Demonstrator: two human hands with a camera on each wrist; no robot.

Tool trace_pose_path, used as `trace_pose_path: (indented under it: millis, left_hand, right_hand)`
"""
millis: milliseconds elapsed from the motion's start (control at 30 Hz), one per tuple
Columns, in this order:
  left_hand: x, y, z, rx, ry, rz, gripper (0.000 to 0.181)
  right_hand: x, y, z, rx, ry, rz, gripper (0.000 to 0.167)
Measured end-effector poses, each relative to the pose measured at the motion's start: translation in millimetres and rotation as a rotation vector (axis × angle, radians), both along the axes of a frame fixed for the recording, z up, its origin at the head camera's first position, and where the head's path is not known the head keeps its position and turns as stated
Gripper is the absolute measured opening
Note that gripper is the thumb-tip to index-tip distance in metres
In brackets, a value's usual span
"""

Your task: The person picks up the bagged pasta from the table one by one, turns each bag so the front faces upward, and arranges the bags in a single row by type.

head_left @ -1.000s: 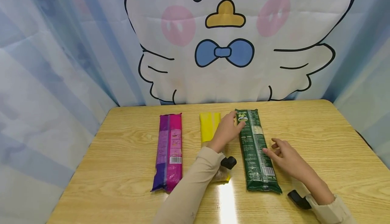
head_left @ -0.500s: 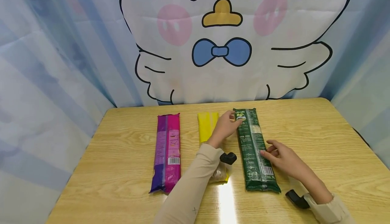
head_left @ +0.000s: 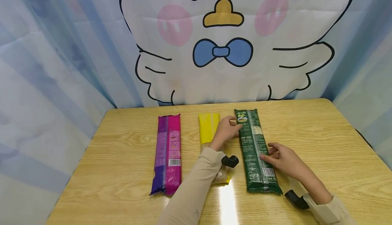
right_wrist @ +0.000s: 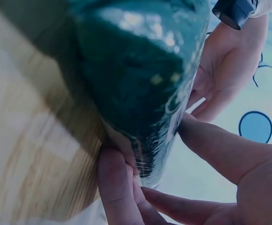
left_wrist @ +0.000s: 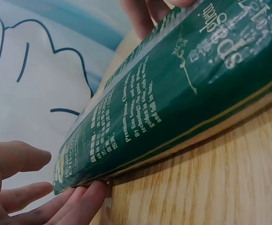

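Three long packets lie on one surface (head_left: 122, 146): one green packet (head_left: 252, 150), one yellow packet (head_left: 207, 128) to the left of the green packet, and one purple-and-pink packet (head_left: 166, 153) farther left of it. Two barcodes show: a first barcode (head_left: 268, 172) on the green packet, a second barcode (head_left: 174, 162) left of it. There are two grips, the left grip (head_left: 226, 130) at the green packet's left edge, the right grip (head_left: 284, 160) at its right. Two pale sleeves (head_left: 191, 187) and two black wrist pieces (head_left: 230, 161) flank it, one each side. Beyond it is one printed cartoon figure (head_left: 226, 82).
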State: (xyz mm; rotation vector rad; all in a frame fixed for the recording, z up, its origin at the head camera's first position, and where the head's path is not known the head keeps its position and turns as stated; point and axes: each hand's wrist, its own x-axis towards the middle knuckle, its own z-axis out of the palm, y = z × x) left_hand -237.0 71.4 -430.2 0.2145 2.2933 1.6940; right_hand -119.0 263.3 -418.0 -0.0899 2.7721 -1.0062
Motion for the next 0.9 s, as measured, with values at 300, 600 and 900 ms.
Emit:
trace_pose_path:
  millis: [300,600,900]
  left_hand:
    - [0.5,2.7,-2.2,0.000,-0.037,0.029,0.047]
    - [1.7,8.2,0.7,-0.063,-0.051,0.076,0.041]
    - [2.0,12.0,-3.3,-0.032,-0.039,0.116,0.039]
  right_hand:
    - [-2.8,0.1,-0.8,0.006,-0.026,-0.003,0.073]
    - [-4.3,-0.3,0.4,0.014,-0.060,-0.027,0.072]
    - [0.8,0.3,1.4,-0.083,-0.109,-0.065,0.066]
